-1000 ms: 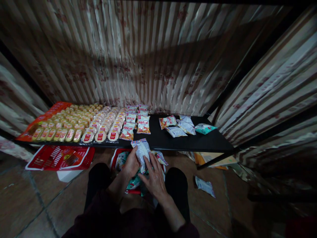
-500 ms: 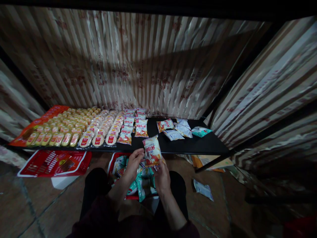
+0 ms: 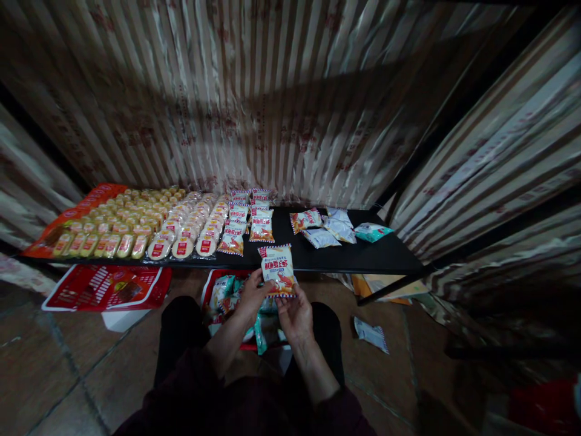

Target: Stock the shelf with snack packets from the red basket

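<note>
A white and orange snack bag (image 3: 279, 272) with red lettering is held up in front of the black shelf's front edge. My left hand (image 3: 253, 297) grips its lower left side, thumb across the front. At the bottom right corner my right hand (image 3: 297, 315) holds the bag from below, palm turned up; part of its fingers is hidden. Below both hands, a red basket (image 3: 209, 290) between the knees contains several green and white snack bags (image 3: 261, 333). Matching white and orange bags (image 3: 262, 227) stand in two columns on the shelf, just beyond the held one.
Left on the black shelf (image 3: 318, 257) are rows of round packaged cakes (image 3: 183, 245) and small yellow packs (image 3: 106, 245). Loose bags (image 3: 338, 230) lie at its right. Below are another red basket (image 3: 77, 290) and a bag (image 3: 371, 333) on the floor. Striped sheeting (image 3: 254, 109) hangs behind.
The snack bag has turned more upright and its front faces me more squarely. My right hand has rotated palm-up and loosened somewhat. The camera view has shifted slightly.
</note>
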A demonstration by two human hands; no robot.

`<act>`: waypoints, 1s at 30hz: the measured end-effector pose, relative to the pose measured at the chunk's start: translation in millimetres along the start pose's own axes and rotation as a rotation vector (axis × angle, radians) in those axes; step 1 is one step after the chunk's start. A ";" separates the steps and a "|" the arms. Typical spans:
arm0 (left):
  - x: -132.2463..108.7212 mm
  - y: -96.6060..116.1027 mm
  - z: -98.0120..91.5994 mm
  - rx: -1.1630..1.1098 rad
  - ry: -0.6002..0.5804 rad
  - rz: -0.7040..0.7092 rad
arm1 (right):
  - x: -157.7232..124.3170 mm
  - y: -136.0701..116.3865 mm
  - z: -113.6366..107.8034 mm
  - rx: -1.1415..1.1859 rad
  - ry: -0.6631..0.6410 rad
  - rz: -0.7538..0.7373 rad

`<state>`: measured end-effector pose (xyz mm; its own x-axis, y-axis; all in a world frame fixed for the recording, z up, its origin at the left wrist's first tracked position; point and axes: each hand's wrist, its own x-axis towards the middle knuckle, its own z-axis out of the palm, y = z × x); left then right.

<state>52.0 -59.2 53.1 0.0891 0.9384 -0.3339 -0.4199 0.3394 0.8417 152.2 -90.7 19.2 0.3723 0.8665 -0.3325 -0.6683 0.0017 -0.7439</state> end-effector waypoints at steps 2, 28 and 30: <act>-0.1 -2.9 -0.1 -0.004 0.025 0.015 | 1.2 2.5 -3.7 -0.045 -0.010 -0.019; 11.4 -16.7 -22.1 -0.015 0.023 0.100 | 24.2 3.3 20.7 -0.215 -0.044 -0.052; 15.0 -18.3 -23.2 -0.013 0.037 0.100 | 28.5 3.7 22.3 -0.223 -0.037 -0.061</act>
<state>40.1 -52.9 22.8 0.0129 0.9645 -0.2637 -0.4370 0.2427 0.8661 146.0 -54.9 19.9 0.3808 0.8860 -0.2646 -0.4851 -0.0522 -0.8729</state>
